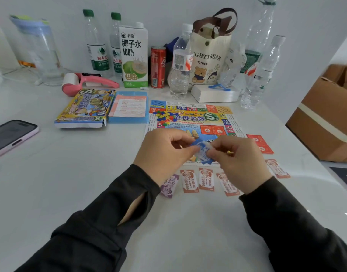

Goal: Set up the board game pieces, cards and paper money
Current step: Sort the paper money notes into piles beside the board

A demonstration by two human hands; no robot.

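Dark-sleeved left hand and right hand both pinch blue paper money at six o'clock on the board; tugging could tear it.

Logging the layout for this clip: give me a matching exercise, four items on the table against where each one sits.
Things:
1. phone
2. game box
3. red cards
4. blue notes

Places:
A. pinched between left hand and right hand
B. just left of the blue tray
C. at the table's left edge
D. by the board's near right corner

Pairs: 1-C, 2-B, 3-D, 4-A
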